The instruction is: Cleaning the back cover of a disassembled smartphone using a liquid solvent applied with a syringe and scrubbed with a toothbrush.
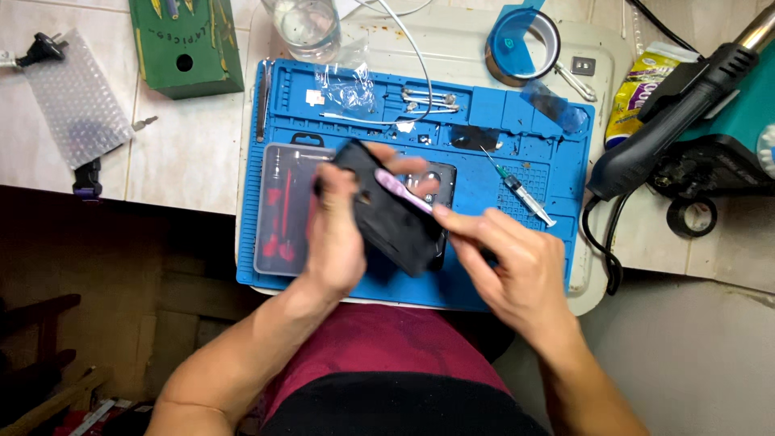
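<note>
My left hand (335, 234) grips a black, slab-shaped phone or phone case (391, 214), tilted above a blue work mat (484, 161). My right hand (517, 266) holds a pink toothbrush (401, 190) whose head lies on the black object's upper face. Under the black object, another dark flat piece (441, 173) lies on the mat.
A clear box of red-handled tools (282, 210) lies left on the mat. A syringe (521, 192), tweezers (428, 98), a plastic bag (347, 85) and blue tape roll (521, 44) sit farther back. A hot-air gun (670, 113) lies right; a green pencil box (187, 44) and glass (303, 24) stand behind.
</note>
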